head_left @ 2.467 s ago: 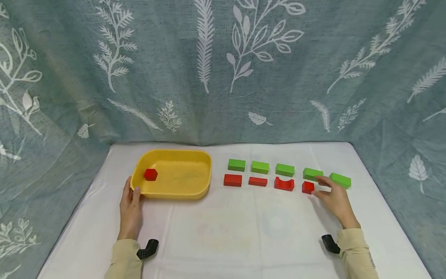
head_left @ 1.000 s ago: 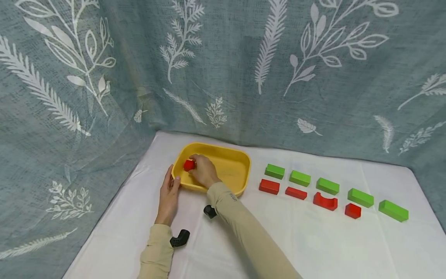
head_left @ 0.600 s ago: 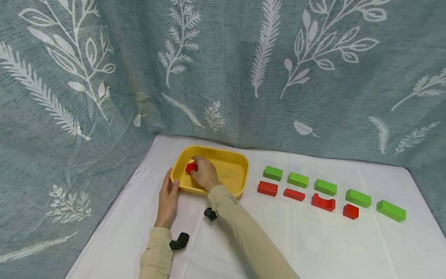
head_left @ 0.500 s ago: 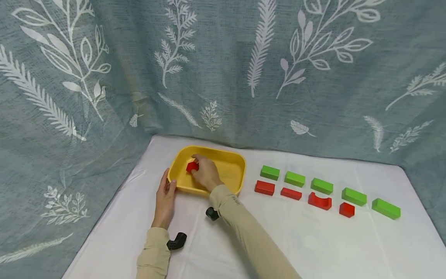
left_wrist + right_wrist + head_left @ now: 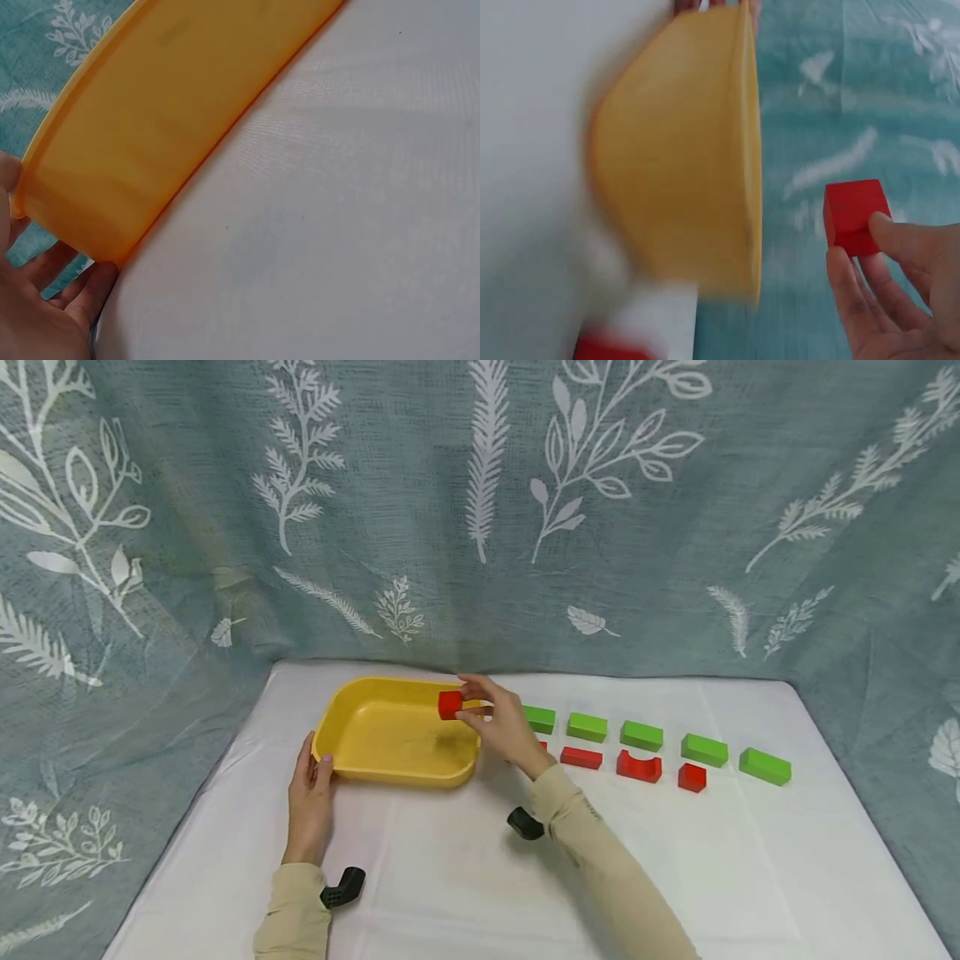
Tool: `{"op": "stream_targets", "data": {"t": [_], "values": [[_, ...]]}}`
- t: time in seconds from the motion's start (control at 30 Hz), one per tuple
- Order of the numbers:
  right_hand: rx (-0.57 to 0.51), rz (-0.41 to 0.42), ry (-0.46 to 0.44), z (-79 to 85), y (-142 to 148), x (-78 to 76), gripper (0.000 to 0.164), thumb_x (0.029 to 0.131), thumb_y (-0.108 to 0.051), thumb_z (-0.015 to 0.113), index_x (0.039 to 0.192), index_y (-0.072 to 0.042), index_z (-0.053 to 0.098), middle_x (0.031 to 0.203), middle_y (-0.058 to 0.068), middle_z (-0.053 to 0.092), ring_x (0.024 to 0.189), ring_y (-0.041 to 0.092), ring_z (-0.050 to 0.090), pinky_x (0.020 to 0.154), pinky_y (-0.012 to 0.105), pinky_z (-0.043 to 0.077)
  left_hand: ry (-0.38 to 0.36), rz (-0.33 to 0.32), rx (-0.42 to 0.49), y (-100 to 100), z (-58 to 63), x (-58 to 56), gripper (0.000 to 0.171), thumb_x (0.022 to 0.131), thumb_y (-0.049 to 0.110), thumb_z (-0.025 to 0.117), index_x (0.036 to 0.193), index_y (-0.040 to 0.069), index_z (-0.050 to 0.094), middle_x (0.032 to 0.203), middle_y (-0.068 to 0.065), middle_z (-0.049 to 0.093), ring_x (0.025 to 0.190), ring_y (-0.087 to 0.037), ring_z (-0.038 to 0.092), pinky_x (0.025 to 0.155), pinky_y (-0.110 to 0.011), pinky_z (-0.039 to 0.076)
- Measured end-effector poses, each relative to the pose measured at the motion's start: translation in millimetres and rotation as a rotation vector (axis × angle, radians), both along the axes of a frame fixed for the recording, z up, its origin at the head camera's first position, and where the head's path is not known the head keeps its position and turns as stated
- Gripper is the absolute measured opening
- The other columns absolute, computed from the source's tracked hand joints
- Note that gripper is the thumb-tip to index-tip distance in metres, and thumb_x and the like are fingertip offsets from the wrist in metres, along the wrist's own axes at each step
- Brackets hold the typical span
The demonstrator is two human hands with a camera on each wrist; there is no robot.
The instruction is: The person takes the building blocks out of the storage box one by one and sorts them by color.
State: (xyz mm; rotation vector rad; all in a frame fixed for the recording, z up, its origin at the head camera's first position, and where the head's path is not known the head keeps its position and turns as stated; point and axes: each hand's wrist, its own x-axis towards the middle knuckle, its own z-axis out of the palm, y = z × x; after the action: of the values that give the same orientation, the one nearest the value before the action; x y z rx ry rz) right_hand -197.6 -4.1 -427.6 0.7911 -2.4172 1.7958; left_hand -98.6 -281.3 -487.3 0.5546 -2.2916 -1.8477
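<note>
In the head view a red cube block point(image 5: 450, 705) hangs over the right end of a yellow tray point(image 5: 390, 774). My right hand point(image 5: 501, 723) pinches this cube between thumb and fingertips. The right wrist view shows the same red block point(image 5: 853, 214) held up off the tray. At the tray's left end my left hand point(image 5: 308, 802) grips the near corner. From the left wrist view, the thumb lies at the rim and the fingers of the left hand point(image 5: 45, 307) reach under the yellow wall point(image 5: 142, 142). No block is visible inside the tray.
Right of the tray runs a row of green blocks, among them a middle one point(image 5: 641, 736). Before it lies a red row: a block partly hidden by my right hand, a thin bar point(image 5: 581, 757), an arch point(image 5: 639, 767) and a cube point(image 5: 692, 777). A curtain point(image 5: 420, 527) hangs behind.
My right hand reached from the block rows into the tray, took hold of the red cube there, and has lifted it to the right. The left hand keeps its grip.
</note>
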Motion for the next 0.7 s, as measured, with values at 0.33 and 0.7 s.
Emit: {"op": "stream_targets", "data": {"t": [0.33,0.7], "values": [[0.084,-0.119,-0.011,6.7,114,27.5,0.054,0.088,0.010,0.064,0.139,0.007,0.046,0.123,0.027,0.058,0.117,0.039,0.057,0.094,0.048,0.052,-0.040,0.032,-0.004,-2,2.8,1.4,0.058,0.106,0.040,0.034,0.158,0.035,0.010,0.163,0.005,0.018,0.145,-0.016,0.027,0.116,-0.027,0.027],[0.175,-0.277,0.024,-25.4,211,46.8,0.057,0.088,0.007,0.067,0.141,0.000,0.046,0.122,0.022,0.060,0.116,0.037,0.059,0.091,0.043,0.054,-0.020,0.024,0.034,6,2.7,-0.8,0.057,0.106,0.036,0.036,0.158,0.032,0.013,0.162,0.000,0.021,0.142,-0.015,0.031,0.112,-0.019,0.030]]}}
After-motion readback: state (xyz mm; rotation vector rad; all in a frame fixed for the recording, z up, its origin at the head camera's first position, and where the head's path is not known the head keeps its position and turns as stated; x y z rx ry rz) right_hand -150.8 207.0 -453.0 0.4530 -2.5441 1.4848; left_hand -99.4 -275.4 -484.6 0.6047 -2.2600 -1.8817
